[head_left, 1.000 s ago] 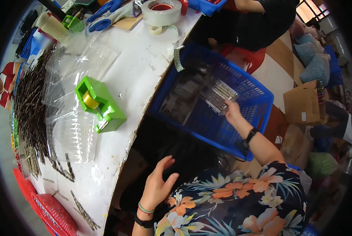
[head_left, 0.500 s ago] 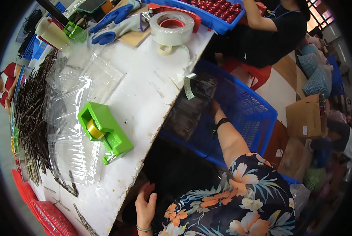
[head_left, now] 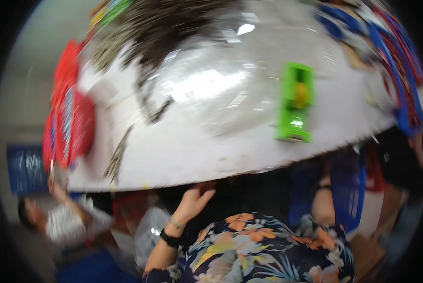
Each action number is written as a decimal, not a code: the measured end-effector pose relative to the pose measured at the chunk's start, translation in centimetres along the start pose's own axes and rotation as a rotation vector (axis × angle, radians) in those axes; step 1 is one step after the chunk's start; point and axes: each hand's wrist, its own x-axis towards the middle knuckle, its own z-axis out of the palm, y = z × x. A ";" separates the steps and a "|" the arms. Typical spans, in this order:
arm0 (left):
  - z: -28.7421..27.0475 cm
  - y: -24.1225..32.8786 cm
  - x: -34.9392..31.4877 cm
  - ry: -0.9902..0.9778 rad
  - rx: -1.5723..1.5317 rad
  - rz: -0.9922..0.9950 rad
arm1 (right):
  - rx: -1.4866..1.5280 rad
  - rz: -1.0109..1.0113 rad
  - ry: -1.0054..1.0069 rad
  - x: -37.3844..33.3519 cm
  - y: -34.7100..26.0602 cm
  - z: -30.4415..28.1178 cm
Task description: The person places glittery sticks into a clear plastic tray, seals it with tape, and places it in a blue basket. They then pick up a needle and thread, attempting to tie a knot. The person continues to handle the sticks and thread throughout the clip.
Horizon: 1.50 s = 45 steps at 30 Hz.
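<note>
Blue is the colour of a box (head_left: 26, 169) that I see at the far left of the frame. Just right of it, in the lower left, a co-worker in a light shirt (head_left: 72, 224) has one hand (head_left: 56, 189) raised near the corner of the white table (head_left: 188, 162). Above that hand, a red basket (head_left: 84, 125) rests at the left end of the table. Next comes a small bundle of thin stems (head_left: 119, 155) lying on the white surface, and in the upper left to upper middle spreads a big dark bundle of stems (head_left: 173, 23), blurred.

Below the table edge, at lower centre-left, the person's left hand (head_left: 191, 202) is raised, its thumb spread apart from the fingers, and I see nothing in it. Its fingers are at the table edge; whether they touch it, I cannot tell. On that wrist are a thin green band (head_left: 176, 223) and a dark strap (head_left: 170, 239). Clear plastic sheets (head_left: 211, 89) shine in the upper middle, and just right of them stands a green tape dispenser (head_left: 287, 127) with a yellow roll (head_left: 300, 94).

At lower right, the right forearm (head_left: 323, 207) goes upward beside a blue basket (head_left: 355, 188) below the table edge. The right hand is lost in shadow, so I cannot tell whether it grips something. Blue-and-white gloves (head_left: 336, 21) lie in the upper right.
</note>
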 end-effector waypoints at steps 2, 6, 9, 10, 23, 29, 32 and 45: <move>-1.3 -1.5 -1.5 0.088 -0.015 0.004 | 0.510 0.111 0.005 -0.2 -1.8 -2.1; -3.2 -7.3 -5.6 0.287 -0.069 -0.056 | 1.053 0.422 -0.034 0.8 -4.1 -5.7; -4.9 -10.7 -7.2 0.553 0.077 -0.051 | 1.300 0.621 0.111 2.7 -3.1 -12.3; -5.5 -11.2 -7.7 0.614 0.046 -0.046 | 1.430 0.688 0.148 5.4 -0.5 -20.1; -11.3 -12.8 -9.0 1.004 0.018 -0.089 | 1.026 0.004 0.661 27.6 10.9 -56.4; -13.0 -12.0 -10.0 1.328 -0.155 0.122 | 0.792 0.073 0.510 35.0 8.9 -54.3; -14.0 -12.3 -11.0 1.460 -0.096 0.159 | 0.891 0.050 0.653 33.6 8.4 -56.8; -19.3 -10.4 -7.7 1.211 0.290 0.545 | 1.003 -0.730 0.258 28.7 5.2 -61.5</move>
